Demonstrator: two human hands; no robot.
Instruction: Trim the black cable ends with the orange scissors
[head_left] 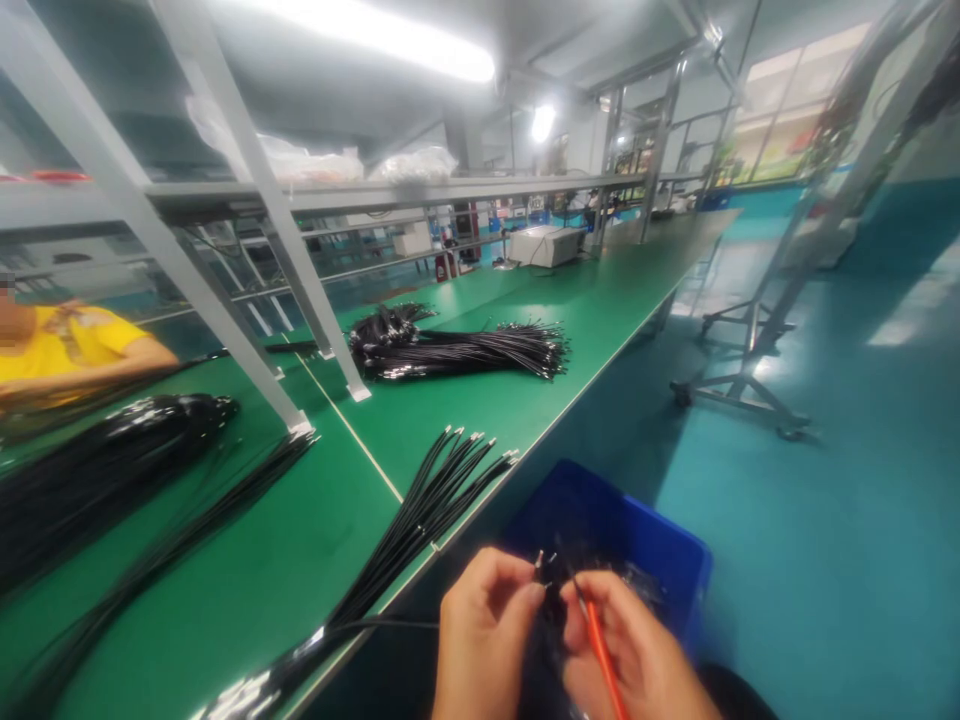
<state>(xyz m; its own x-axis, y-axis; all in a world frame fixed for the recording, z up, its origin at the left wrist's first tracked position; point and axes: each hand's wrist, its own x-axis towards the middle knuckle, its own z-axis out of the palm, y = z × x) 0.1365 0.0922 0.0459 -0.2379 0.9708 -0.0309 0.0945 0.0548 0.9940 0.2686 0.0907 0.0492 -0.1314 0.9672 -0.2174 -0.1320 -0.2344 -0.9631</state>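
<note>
Over the blue bin, my left hand (487, 625) pinches the end of a black cable (394, 622), whose split wire ends show small pale tips above the thumb and finger. The cable runs from that hand back to the table edge. My right hand (626, 635), close beside it, is closed around a slim orange-handled tool (602, 650) with a thin dark tip; its exact kind cannot be made out. A fanned bundle of black cables (420, 530) with pale ends lies on the green table (352, 520) to the left.
Below my hands stands a blue bin (667, 535) with loose bits inside. More black cable bundles (465, 350) lie farther along the table, near grey rack posts (300, 230). A person in a yellow top (82, 340) sits across at left. A wheeled stand (742, 375) is right.
</note>
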